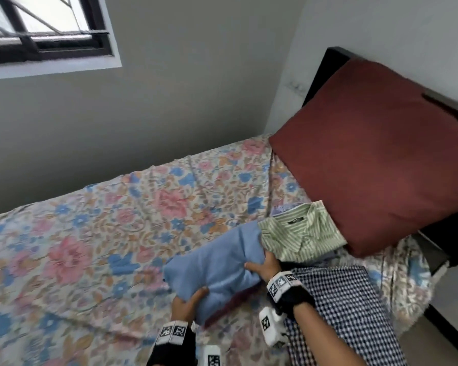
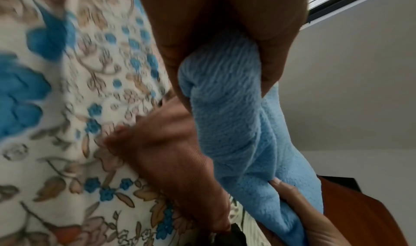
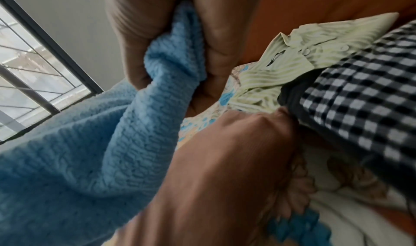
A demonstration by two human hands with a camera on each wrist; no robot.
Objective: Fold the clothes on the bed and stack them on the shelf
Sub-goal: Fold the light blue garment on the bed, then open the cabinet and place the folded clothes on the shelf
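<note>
Both hands, left hand (image 1: pixel 188 305) and right hand (image 1: pixel 266 264), clamp the folded blue cloth (image 1: pixel 217 268) at opposite edges. Soft, light, floppy: support underneath to preserve folds.

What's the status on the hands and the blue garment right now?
Left hand and right hand both grip the folded light blue garment. It's over the floral bedsheet. Green striped shirt and checked shirt lie alongside, unstacked.

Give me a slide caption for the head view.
Both hands, left hand and right hand, grip a folded blue garment above the floral bedsheet.
</note>
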